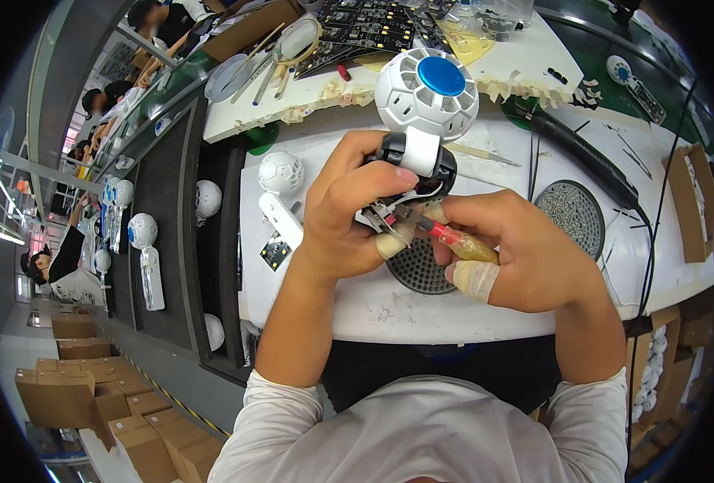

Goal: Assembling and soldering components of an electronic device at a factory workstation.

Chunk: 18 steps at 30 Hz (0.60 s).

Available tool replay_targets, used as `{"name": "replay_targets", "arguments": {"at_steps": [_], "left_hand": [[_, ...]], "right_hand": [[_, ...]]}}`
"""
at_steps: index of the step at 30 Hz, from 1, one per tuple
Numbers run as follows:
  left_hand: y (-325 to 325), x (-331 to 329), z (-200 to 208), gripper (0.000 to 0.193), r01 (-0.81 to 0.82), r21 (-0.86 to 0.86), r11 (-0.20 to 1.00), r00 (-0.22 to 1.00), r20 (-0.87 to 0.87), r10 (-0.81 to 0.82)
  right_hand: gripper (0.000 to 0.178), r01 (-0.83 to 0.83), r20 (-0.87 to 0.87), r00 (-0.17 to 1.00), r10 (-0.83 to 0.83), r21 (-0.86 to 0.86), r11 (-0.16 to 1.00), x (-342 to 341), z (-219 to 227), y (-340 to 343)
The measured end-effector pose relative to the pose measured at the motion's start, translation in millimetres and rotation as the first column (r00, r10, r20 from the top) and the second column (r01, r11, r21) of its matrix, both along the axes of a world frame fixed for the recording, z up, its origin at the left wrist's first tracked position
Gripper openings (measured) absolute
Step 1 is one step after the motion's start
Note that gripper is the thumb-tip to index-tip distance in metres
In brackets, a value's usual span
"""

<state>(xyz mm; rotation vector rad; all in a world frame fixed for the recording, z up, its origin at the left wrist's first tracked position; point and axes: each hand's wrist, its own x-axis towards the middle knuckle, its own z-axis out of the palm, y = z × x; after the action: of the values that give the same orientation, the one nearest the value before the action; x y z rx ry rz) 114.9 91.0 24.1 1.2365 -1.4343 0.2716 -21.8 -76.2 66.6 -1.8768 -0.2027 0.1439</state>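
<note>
My left hand (pixel 337 213) is closed around the black neck of a handheld fan (pixel 389 101), whose white cage head with a blue disc points away from me. Wires and small parts show at the opened lower end of the neck. My right hand (pixel 526 249) grips small pliers (pixel 447 234) with red and yellowish handles. Their metal jaws are at the wires, close to my left fingertips. Tape wraps several fingertips. Beneath the hands is a dark round dish (pixel 421 270) with a dotted surface, partly hidden.
Left of my hands lie another white fan (pixel 280 173) and a small circuit board (pixel 276 251). A black electric screwdriver (pixel 586 157) and a dish of screws (pixel 570 211) are on the right. Circuit boards (pixel 365 28) lie on the raised shelf. A dark conveyor (pixel 172 298) carries fans at left.
</note>
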Motion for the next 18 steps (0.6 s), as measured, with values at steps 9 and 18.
{"name": "replay_targets", "arguments": {"at_steps": [9,18], "left_hand": [[-1.3,1.0,-2.1,0.062,-0.008,0.016,1.0,1.0,0.01,0.008],[0.2,0.2,-1.7,0.061,0.034,0.054,0.998,0.999,-0.041,-0.032]], "right_hand": [[0.021,-0.05,0.022,0.998,0.052,-0.084,0.995,1.3,0.0,-5.0],[0.019,-0.019,0.033,0.999,0.018,0.027,0.999,-0.4,-3.3,-1.8]]}}
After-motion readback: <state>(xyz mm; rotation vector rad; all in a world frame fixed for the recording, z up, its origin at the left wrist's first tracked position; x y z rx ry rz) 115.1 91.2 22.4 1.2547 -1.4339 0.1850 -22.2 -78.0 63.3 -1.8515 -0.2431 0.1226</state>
